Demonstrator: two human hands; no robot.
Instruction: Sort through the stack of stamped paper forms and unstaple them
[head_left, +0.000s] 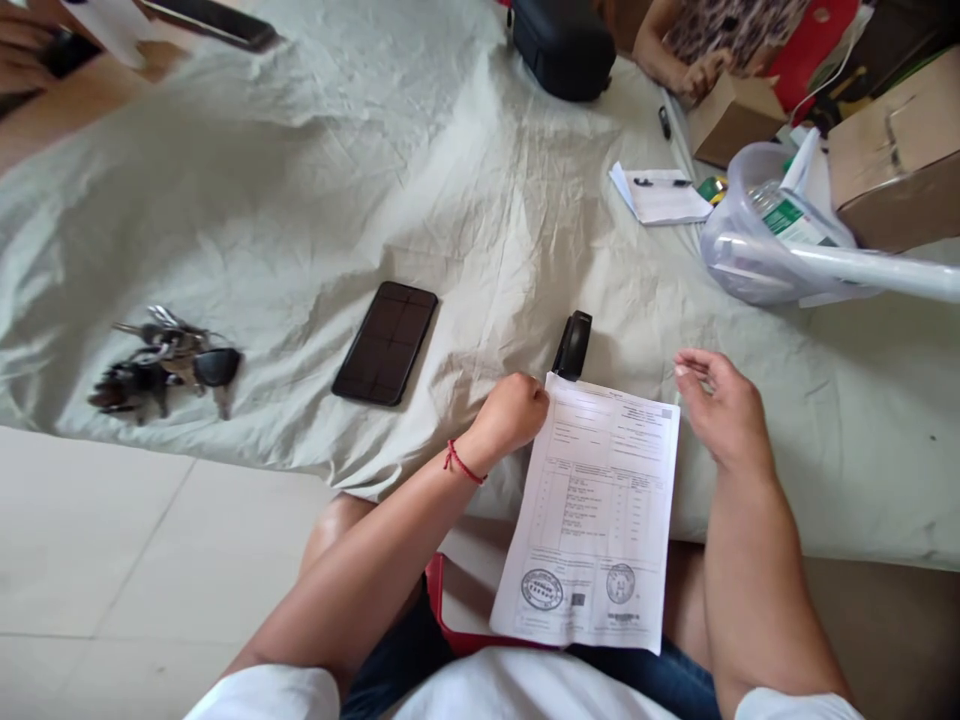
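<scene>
A printed paper sheet (592, 520) with a table of text and two round stamps hangs over the table's near edge towards my lap. My left hand (514, 410), with a red thread at its wrist, is closed at the sheet's upper left corner. Just beyond that corner lies a black stapler (574, 342), its near end touching or partly covered by the paper. Right of the sheet and apart from it, my right hand (726, 408) hovers with bent fingers and thumb loosely apart, nothing visible in them.
A phone (386, 343) and a bunch of keys (169, 365) lie left on the cloth-covered table (465, 230). A notepad with a pen (664, 195), a plastic tub (780, 230) and cardboard boxes (896, 150) stand right. Across sits another person (705, 70), near a black case (562, 45).
</scene>
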